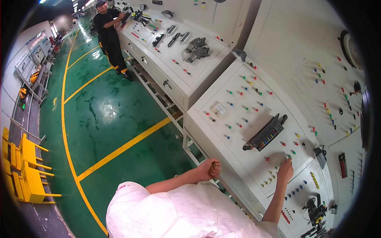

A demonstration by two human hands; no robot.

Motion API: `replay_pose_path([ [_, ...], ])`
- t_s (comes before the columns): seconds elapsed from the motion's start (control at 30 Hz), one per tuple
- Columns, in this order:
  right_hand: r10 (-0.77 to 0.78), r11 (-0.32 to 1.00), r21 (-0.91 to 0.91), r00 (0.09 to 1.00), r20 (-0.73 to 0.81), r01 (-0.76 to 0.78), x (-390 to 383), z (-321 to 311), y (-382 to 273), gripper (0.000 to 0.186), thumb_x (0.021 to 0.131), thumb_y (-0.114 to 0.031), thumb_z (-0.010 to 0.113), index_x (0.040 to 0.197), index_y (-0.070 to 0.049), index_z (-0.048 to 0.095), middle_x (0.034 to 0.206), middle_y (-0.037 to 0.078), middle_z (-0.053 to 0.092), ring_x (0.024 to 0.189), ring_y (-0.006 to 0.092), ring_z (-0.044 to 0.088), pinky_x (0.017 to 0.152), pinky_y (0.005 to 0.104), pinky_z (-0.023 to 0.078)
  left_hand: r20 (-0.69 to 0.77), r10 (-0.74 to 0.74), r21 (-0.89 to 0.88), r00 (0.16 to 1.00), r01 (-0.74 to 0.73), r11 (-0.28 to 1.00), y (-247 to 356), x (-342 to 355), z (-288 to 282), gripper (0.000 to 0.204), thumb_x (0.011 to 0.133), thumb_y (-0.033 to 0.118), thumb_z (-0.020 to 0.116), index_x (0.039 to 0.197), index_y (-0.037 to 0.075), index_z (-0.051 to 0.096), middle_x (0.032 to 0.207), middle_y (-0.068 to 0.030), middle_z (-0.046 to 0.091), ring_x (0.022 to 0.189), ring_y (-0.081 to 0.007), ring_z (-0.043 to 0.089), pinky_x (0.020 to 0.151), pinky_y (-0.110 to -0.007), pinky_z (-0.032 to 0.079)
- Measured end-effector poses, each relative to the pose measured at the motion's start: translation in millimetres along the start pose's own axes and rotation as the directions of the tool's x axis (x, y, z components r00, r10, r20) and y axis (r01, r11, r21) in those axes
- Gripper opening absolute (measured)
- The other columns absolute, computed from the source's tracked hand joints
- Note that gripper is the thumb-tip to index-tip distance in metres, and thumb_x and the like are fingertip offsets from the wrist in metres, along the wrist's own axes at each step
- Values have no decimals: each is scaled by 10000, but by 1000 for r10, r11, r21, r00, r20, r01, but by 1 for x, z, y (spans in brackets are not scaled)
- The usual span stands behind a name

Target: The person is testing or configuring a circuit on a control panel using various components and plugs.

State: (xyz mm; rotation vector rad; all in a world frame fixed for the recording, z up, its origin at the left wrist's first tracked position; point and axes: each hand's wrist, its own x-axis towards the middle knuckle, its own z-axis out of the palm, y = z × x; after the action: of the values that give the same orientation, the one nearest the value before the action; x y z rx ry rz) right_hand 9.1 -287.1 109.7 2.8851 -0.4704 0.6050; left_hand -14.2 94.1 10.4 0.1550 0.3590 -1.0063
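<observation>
My left hand [210, 169] is curled closed beside the panel's front edge. Small brass-coloured bits show between its fingers; their exact kind is too small to tell. Over the white sloping panel [222, 133], my right hand [285, 169] reaches with its fingertips pinched together at a green terminal cap [289, 156]. The fingers partly cover this cap. A red terminal cap [267, 159] stands just left of that hand, and several small brass-coloured posts [270, 178] stick up below it. Farther up the panel lies a black fuse box [266, 134] with coloured fuses.
Coloured terminals dot the panel and the upright board [309, 59] behind it. A black mechanical part [315, 212] sits at the lower right. Another bench [198, 75] holds grey and black parts, with a co-worker [111, 37] standing at its far end. Yellow chairs [31, 170] are at left.
</observation>
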Motion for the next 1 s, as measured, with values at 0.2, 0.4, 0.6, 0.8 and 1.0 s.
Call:
replay_pose_path([
  [0.2,-16,987,-158,999,33,21,2,12,5,193,967,-201,492,1016,-22,543,789,180,675,713,344,677,595,422,542,16,-17,-39,1000,18,999,11,-25,-18,321,901,223,490,622,144,354,577,43,279,491,-79,304,414,-212,251],
  [0.4,81,987,-149,993,91,-67,1,9,5,285,966,-281,472,991,-28,603,816,201,689,763,373,679,672,467,537,57,-81,-96,995,86,992,15,-33,-28,252,893,221,474,668,125,414,582,26,347,476,-97,334,413,-221,278],
  [0.6,129,973,-216,964,233,-78,19,14,7,490,974,-463,367,1037,-60,637,924,225,686,864,402,668,788,511,519,-148,79,43,986,-73,996,18,-35,-21,268,912,253,442,690,104,457,619,-9,453,504,-129,411,453,-256,379],
  [0.8,218,971,-143,955,200,-192,17,21,8,460,962,-448,398,931,-76,667,961,194,686,899,408,650,786,492,517,-101,-17,-74,995,10,997,19,-37,-17,231,956,218,419,846,42,523,856,-88,565,741,-165,545,636,-262,503],
  [1.0,328,944,-22,934,140,-328,12,26,9,449,941,-433,435,901,-59,682,955,190,686,894,404,646,773,487,509,2,-37,-58,999,37,998,15,-37,-22,235,984,166,382,937,0,542,1006,-154,597,965,-255,606,861,-353,554],
])
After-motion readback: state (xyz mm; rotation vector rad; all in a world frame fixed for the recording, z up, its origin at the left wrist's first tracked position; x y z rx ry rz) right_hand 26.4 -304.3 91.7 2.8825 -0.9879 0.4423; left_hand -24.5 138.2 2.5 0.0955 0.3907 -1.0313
